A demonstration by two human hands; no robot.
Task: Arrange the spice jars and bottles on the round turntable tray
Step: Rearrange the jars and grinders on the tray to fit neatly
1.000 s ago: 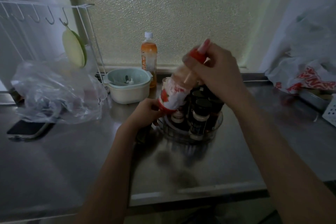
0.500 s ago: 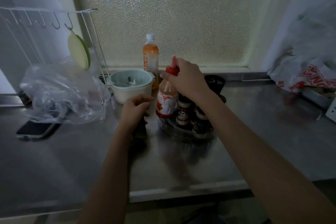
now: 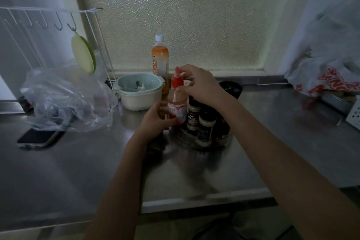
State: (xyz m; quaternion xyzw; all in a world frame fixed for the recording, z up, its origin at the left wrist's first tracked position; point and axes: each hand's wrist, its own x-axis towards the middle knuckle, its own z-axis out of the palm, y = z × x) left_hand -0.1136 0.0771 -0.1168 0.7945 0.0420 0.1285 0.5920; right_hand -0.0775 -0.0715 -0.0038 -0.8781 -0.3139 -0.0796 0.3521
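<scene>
Head view: both hands on the sauce bottle at the tray's left edge

Head camera looks down along two bare forearms reaching over a steel desk [image 3: 194, 177].

Nearest the hands, the round clear tray [image 3: 224, 139] sits mid-desk, crowded with spice jars. A white-capped jar [image 3: 204, 129] stands at its front, and a second jar [image 3: 192, 116] stands just behind and to the left of it. Darker jars fill the rest; their labels are too dim to read.

The sauce bottle [image 3: 176, 103], red-capped with a red-and-white label, stands upright at the tray's left side; whether its base rests inside the rim I cannot tell. The left hand [image 3: 155, 119] wraps its lower body, fingers curled onto the label. The right hand [image 3: 198, 84] is above, fingertips pinching at the red cap and nozzle, so both hands are grasping the bottle.

Left of the arms, a phone [image 3: 39, 138] lies flat on the desk, with a crumpled clear bag [image 3: 66, 101] just behind it. A pale bowl [image 3: 139, 91] sits behind the left hand, and a dark bowl [image 3: 230, 88] behind the right wrist.

Farther back, an orange drink bottle [image 3: 160, 60] stands against the frosted window [image 3: 185, 15]. A wire rack [image 3: 48, 17] with hooks holds a green-edged disc [image 3: 82, 54] at left. A white bag [image 3: 327, 80] with red print lies at far right.
</scene>
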